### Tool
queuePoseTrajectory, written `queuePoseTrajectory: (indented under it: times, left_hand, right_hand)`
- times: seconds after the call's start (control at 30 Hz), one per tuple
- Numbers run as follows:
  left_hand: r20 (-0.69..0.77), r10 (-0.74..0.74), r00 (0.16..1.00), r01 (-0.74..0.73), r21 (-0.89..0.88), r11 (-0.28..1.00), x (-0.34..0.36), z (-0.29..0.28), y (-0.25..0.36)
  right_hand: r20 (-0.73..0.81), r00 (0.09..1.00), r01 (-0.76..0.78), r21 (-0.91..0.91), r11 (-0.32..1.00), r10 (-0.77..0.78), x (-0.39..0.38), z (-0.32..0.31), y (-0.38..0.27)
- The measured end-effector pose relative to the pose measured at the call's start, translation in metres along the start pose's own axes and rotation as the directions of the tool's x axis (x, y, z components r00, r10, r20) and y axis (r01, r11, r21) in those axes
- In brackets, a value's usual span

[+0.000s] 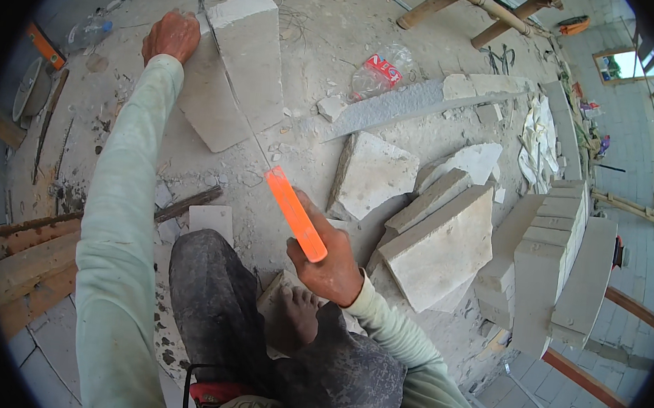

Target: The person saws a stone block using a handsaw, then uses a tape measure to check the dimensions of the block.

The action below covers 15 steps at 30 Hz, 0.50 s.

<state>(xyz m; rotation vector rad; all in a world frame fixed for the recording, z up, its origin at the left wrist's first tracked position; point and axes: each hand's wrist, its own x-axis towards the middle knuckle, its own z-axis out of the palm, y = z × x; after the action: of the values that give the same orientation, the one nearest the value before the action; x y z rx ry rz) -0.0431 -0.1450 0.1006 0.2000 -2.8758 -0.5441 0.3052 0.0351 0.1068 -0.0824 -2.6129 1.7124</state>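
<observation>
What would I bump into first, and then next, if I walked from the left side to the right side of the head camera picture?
Orange bar → plastic bottle → left hand → orange handle → plastic wrapper → white cloth → window opening.

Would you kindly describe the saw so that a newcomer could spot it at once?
Start at the large pale slab left of centre near the top, beside the left hand. From there, look toward the lower right, to the right hand, which holds the saw. Its bright orange handle and thin dark blade set it apart from the pale blocks around it.
</observation>
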Motion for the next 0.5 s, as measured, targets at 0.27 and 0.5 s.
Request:
queuePoseTrajectory:
  times: [0.27,0.5]
  left_hand:
    - [0.015,0.021,1.000,-0.019,-0.095,0.995,-0.019,0.001,-0.007]
    - [0.045,0.024,0.999,-0.023,-0.017,1.000,-0.006,-0.004,0.009]
  right_hand:
    - [0.002,1.000,-0.030,0.021,0.999,0.030,0.060,0.016,-0.018]
    - [0.007,1.000,-0.007,-0.103,0.995,0.007,-0.054,-0.009,0.021]
